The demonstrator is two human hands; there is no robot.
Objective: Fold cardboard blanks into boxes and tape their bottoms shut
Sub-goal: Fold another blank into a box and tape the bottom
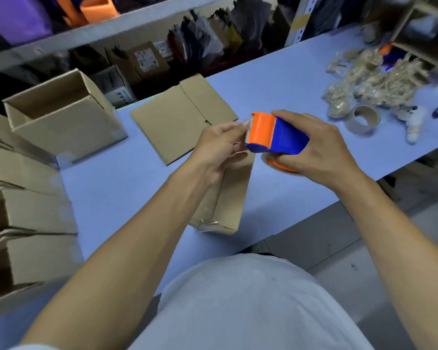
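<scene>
- The right hand [321, 150] is grasping an orange-and-blue tape dispenser [276, 133] just above the middle of the light blue table [116, 183], with its toothed end pointing toward nine o'clock.
- The left hand [220, 145] is pinching at the dispenser's cutter edge, apparently picking up the loose tape end; the tape itself is too blurred to confirm.
- A folded cardboard box [228, 198] is lying under both hands, bottom side up, running toward six o'clock; clear tape is already glinting along its near corner, so I judge its seam partly or wholly sealed.
- A flat cardboard blank [177, 122] is waiting at eleven o'clock from the hands, not yet folded.
- One finished open box [63, 114] is standing at ten o'clock, and a row of further boxes [23, 210] is lining the table's nine o'clock edge.
- A spare tape roll [363, 120] is resting at three o'clock, beside a heap of bagged cord [372, 82].
- Judging by this, several boxes are done, one is being taped, and at least one blank is remaining.
</scene>
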